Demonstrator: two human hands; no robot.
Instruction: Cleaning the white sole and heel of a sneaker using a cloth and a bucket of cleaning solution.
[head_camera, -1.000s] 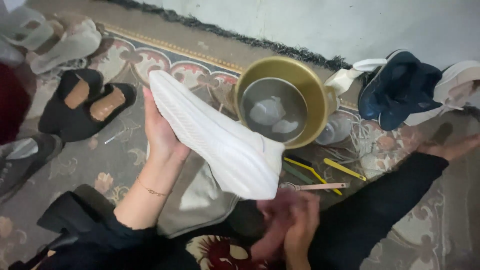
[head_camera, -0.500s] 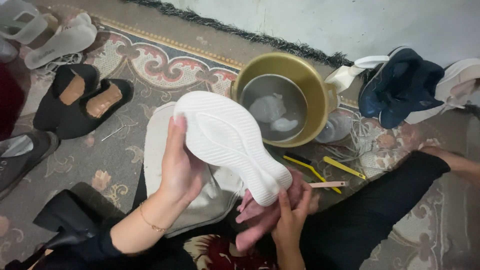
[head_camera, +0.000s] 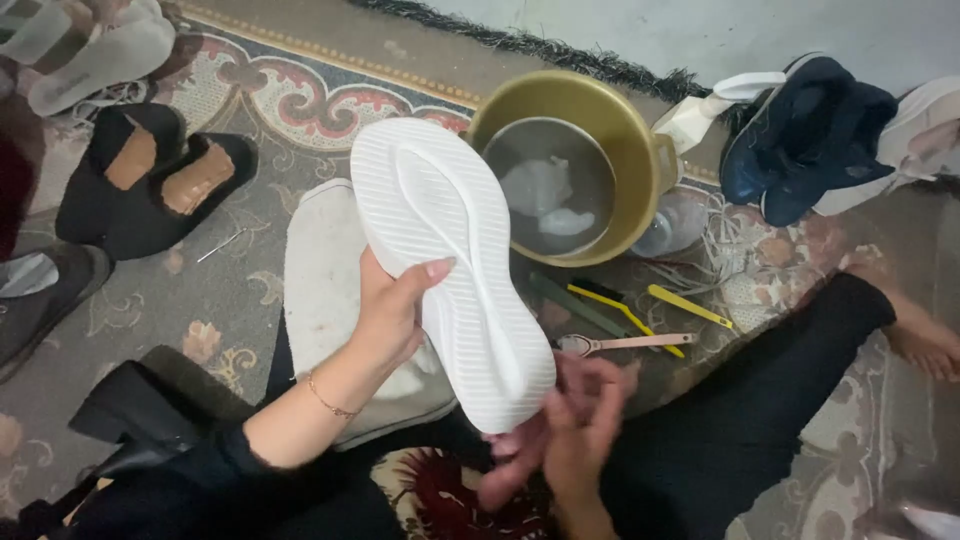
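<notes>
Two hands at work, and one white foam-soled trainer (head_camera: 455, 270) is up in the air, ribbed sole turned to the camera, toe pointing away toward the round gold-coloured metal basin (head_camera: 640, 150). Left hand (head_camera: 390, 315) is clamped around the shoe's waist, thumb pressed flat on the sole, the other fingers hidden behind. Right hand (head_camera: 575, 435) is down by the heel end, blurred, pressing what looks like a pinkish cloth (head_camera: 515, 470) against the underside; whether those fingers are closed on it, I cannot tell.

That shoe looks light, judging by how one hand carries it, with a sole that should flex a little yet hold its shape. The ribbing gives decent purchase, though wet rubber could turn slick. The narrow middle, where the left hand already sits, reads as the natural place to grip, leaving the heel and toe free.

Below it, across the lap, lies a pale grey cloth (head_camera: 320, 270). Grey water with pale lumps sits in the basin. Yellow-handled brushes (head_camera: 625, 315) and a pink-handled brush (head_camera: 630, 343) lie on the patterned carpet (head_camera: 300, 100). Black sandals with tan insoles (head_camera: 150, 190) rest at left, dark blue trainers (head_camera: 805, 135) at right.
</notes>
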